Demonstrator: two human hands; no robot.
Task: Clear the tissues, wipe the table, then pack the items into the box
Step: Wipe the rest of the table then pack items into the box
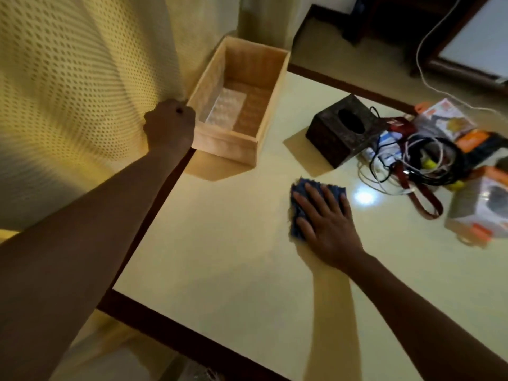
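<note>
My right hand [327,224] presses flat on a blue cloth [334,189] on the table [220,243]. My left hand [169,123] is clenched beside the wooden box [225,145]; I cannot tell whether it grips anything.

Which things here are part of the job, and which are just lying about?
Job: blue cloth under right hand; open wooden box; glossy cream table; tangled black and white cables; brown leather belt; orange-and-white packets.
Lying about: yellow dotted curtain; white cord on floor; dark wooden furniture; dark carved tissue box (unclear).
</note>
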